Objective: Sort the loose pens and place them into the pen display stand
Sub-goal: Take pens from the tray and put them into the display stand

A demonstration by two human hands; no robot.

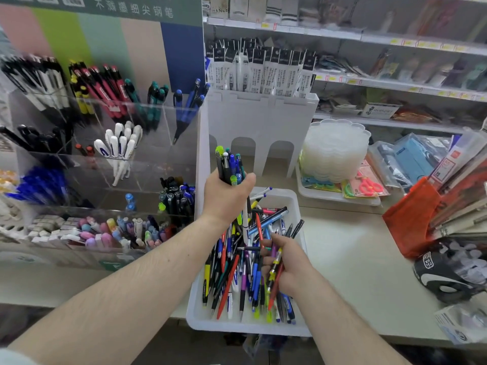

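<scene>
Two hands: both busy over the white tray [295, 204].
Left hand [226, 196]: fingers wrapped round an upright bundle of pens [230, 164], lifted above the tray.
Right hand [288, 262]: curled round a few pens down in the loose pens [237, 275] heap.
Pen display stand [105, 154]: clear compartments at left, partly stocked.

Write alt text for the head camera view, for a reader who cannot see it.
A person's left hand grips an upright bunch of pens above a white tray heaped with loose pens, while the right hand pinches a few pens in the heap. A clear pen display stand stands to the left.
</scene>
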